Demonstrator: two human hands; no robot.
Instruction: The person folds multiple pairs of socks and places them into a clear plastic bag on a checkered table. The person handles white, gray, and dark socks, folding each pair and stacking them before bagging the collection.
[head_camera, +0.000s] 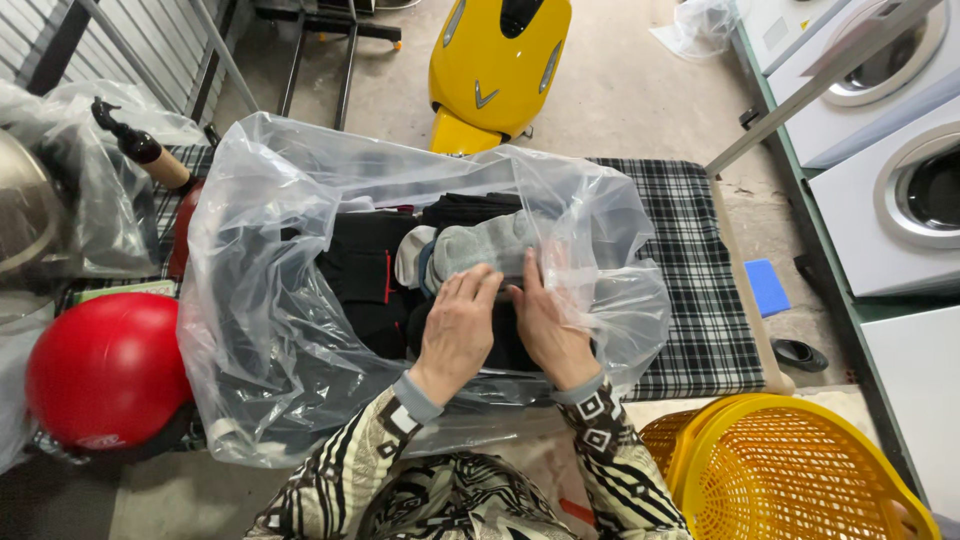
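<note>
Checked mat (690, 260), clothes-filled plastic bag (270, 300)

The plastic bag (260, 330) is clear and colourless. Inside it, the folded clothes (365, 265) are mostly black, one with a thin red stripe, and the socks (480, 245) on top are grey. The sleeves (600, 440) carry a black, white and beige geometric pattern with grey cuffs. The cloth (695, 290) underneath is a black-and-white check. The helmet (105, 370) is glossy red, the basket (790, 475) yellow-orange, the scooter (495, 65) bright yellow, the sponge (767, 287) blue, and the washing machines (880, 150) white.
</note>
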